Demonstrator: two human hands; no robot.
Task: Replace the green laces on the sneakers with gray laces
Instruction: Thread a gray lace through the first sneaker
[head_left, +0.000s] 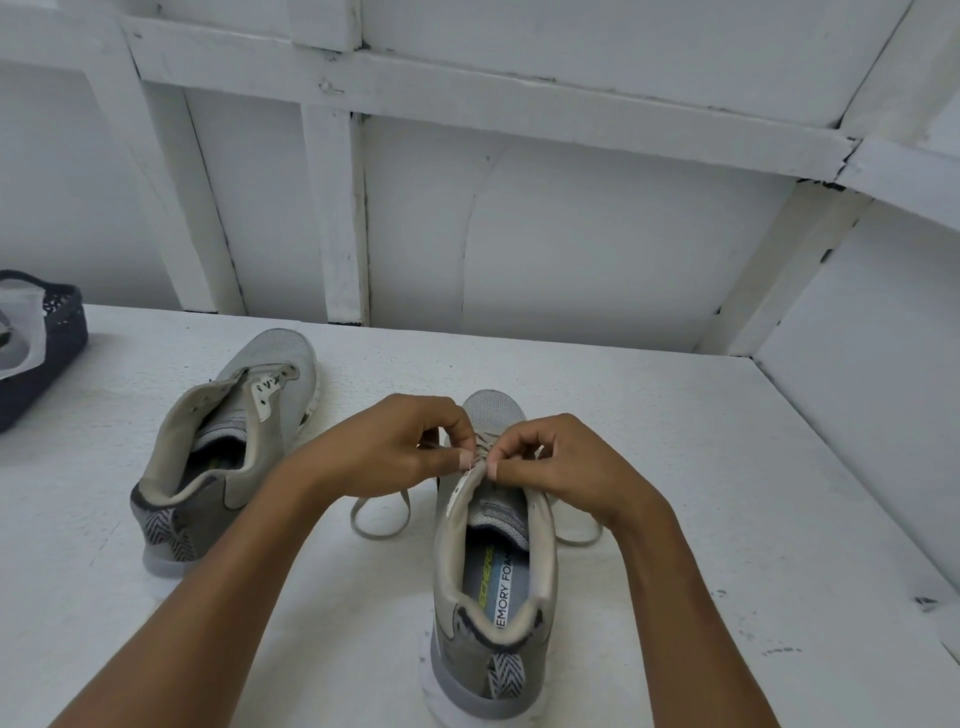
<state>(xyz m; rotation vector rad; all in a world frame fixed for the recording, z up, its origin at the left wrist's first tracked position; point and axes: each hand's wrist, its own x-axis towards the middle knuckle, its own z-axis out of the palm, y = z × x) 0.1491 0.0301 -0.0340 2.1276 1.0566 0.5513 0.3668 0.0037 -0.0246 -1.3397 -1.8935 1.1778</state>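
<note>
A gray sneaker (493, 597) stands heel toward me on the white table (701, 493). A gray lace (382, 514) runs through it and loops onto the table on both sides. My left hand (395, 447) and my right hand (561, 462) meet over the top of its tongue, each pinching the lace between thumb and fingers. A second gray sneaker (234, 447) sits to the left with no lace in its eyelets, tongue loose. No green lace is in view.
A dark woven basket (36, 353) with pale cloth inside stands at the far left edge. A white panelled wall (571, 234) closes the back and right sides of the table.
</note>
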